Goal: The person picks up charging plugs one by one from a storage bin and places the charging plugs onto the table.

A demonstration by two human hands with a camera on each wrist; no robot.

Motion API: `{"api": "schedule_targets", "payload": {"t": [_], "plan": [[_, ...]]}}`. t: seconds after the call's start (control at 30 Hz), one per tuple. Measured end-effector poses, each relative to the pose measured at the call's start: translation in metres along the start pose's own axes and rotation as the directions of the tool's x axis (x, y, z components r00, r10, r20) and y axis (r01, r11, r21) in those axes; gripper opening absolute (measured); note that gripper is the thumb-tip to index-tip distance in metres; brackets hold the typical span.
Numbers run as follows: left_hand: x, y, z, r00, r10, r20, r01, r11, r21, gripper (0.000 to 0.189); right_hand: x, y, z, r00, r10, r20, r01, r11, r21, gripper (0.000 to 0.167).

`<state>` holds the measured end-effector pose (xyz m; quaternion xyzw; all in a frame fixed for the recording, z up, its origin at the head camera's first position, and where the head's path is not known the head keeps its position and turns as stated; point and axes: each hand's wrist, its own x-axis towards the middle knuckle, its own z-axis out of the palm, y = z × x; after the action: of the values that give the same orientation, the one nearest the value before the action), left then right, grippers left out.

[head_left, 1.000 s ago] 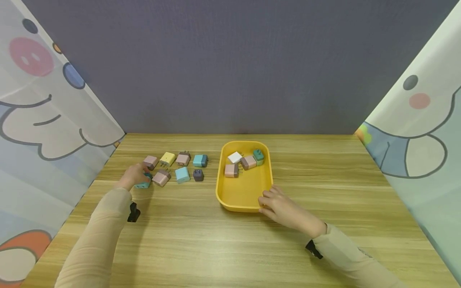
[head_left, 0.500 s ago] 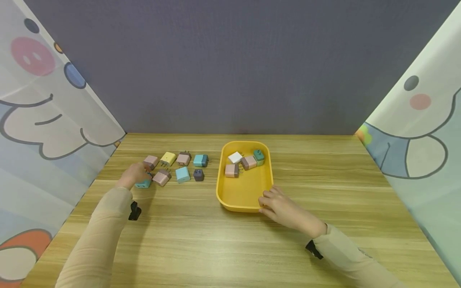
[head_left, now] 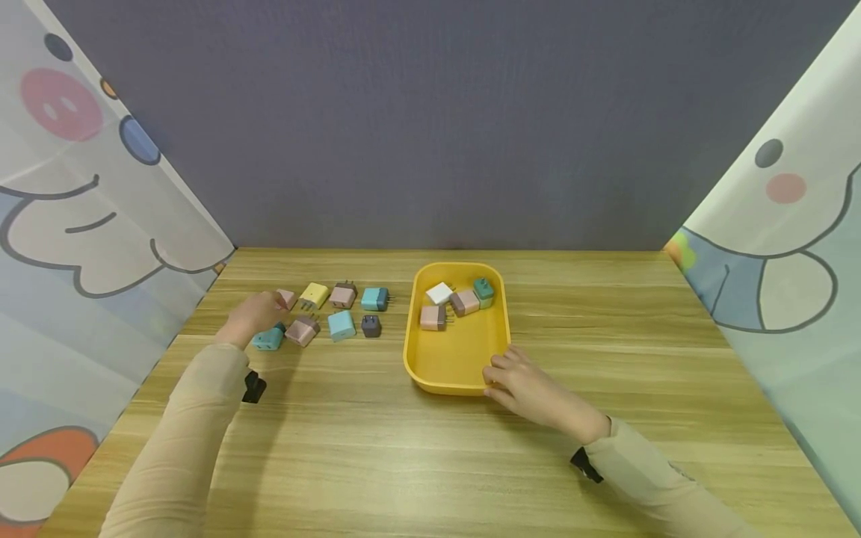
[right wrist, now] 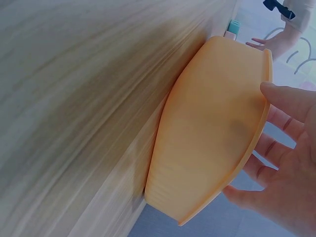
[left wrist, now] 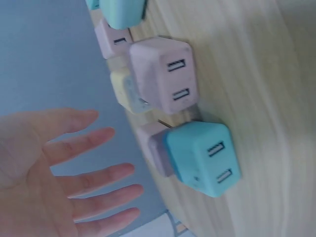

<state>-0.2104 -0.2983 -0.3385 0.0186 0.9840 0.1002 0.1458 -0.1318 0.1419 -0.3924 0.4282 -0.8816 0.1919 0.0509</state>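
Observation:
My left hand (head_left: 250, 317) hovers over the left end of a group of USB charger plugs, fingers extended with nothing between them. Just below it in the head view sits a two-port teal charger (head_left: 269, 338), which shows larger in the left wrist view, apart from the fingers. A pink charger (head_left: 288, 297) lies near the fingertips, partly hidden by the hand. On the near right corner of a yellow tray (head_left: 457, 359), my right hand (head_left: 528, 385) grips the rim, thumb outside and fingers over the edge, as the right wrist view shows.
More chargers stand in two rows: yellow (head_left: 314, 295), pink (head_left: 342, 296), blue (head_left: 373, 299), mauve (head_left: 303, 330), light blue (head_left: 341, 326) and dark (head_left: 371, 326). Inside the tray are a white charger (head_left: 439, 293), pink ones (head_left: 432, 318) and a green one (head_left: 483, 288). A grey panel (head_left: 430, 134) rises behind.
My left hand has let go of the teal charger and lifted slightly away from it toward the back. The right hand and the tray have stayed in place.

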Motion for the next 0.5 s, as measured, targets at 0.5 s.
{"api": "schedule_targets", "payload": {"t": [0.5], "plan": [[0.000,0.033,-0.006,0.999,0.033,-0.041,-0.031,0.998,0.053,0.039,0.000,-0.001,0.000,1.000,-0.009,-0.013,0.009,1.000,-0.010,0.012]]}}
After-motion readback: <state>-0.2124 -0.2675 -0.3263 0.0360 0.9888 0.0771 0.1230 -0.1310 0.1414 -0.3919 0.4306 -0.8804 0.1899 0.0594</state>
